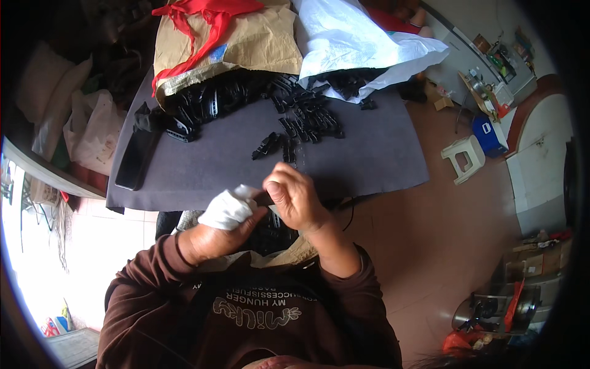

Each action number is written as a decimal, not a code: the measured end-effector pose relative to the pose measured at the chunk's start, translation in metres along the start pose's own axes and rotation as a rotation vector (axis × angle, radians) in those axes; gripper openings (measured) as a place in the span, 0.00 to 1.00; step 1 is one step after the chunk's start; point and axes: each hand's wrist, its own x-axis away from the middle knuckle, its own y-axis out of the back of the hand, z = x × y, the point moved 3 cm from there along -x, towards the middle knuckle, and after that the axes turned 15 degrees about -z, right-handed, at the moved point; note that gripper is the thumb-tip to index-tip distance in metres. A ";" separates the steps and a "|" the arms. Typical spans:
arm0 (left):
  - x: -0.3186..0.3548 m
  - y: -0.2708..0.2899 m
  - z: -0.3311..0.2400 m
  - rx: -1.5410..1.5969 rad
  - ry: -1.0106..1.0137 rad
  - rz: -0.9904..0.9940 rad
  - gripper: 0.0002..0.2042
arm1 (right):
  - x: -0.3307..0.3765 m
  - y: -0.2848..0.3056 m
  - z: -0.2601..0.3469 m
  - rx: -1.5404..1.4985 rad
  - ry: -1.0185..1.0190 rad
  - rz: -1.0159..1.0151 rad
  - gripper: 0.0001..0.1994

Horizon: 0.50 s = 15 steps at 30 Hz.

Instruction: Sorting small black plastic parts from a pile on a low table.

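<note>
- The left hand (pixel 224 224) is closed around a white cloth (pixel 228 208); the cloth covers its fingers.
- The right hand (pixel 296 198) is curled, thumb pressed toward the fingers, pinching a small black plastic part (pixel 265 198) that sits between both hands.
- The two hands touch, held just off the near edge of the dark grey mat (pixel 369 154).
- A loose pile of black plastic parts (pixel 301 120) lies on the mat, beyond the hands.
- A brown paper sack (pixel 258 43) with a red strip (pixel 203 24) lies at the far left of the mat; more black parts spill from its mouth.
- A white plastic bag (pixel 362 43) lies at the far right of the mat, also holding black parts.
- A black phone (pixel 136 158) rests on the left edge of the mat.
- A white stool (pixel 465 158) stands on the floor, to the right of the mat.
</note>
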 end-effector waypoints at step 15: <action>-0.038 0.098 0.085 -0.893 -0.286 -0.221 0.12 | -0.009 0.018 -0.011 0.764 0.025 0.093 0.15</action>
